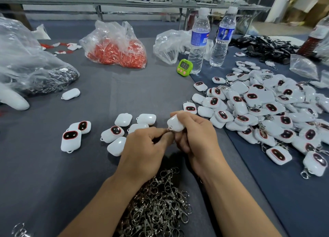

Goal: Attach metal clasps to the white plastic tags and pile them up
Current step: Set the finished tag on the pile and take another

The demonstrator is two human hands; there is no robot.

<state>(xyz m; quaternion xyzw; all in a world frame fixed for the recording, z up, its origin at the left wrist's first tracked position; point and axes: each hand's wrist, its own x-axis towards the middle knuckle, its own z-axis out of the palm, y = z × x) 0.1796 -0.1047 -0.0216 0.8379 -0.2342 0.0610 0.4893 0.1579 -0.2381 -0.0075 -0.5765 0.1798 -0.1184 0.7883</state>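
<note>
My right hand (194,133) grips a white plastic tag (175,123), back side up, above the dark table. My left hand (144,147) pinches a small metal clasp (168,129) against the tag's loop; most of the clasp is hidden by my fingers. Several loose tags (115,131) without clasps lie just beyond my hands, and two more tags (75,132) lie to the left. A heap of metal clasps (158,203) sits under my forearms. A large pile of tags with clasps (267,110) spreads over the right side.
Two water bottles (198,39) and a green timer (184,67) stand behind the pile. A bag of red parts (117,50), a clear bag (169,44) and a bag of dark metal parts (35,67) lie farther back. Black cords (267,46) lie at far right.
</note>
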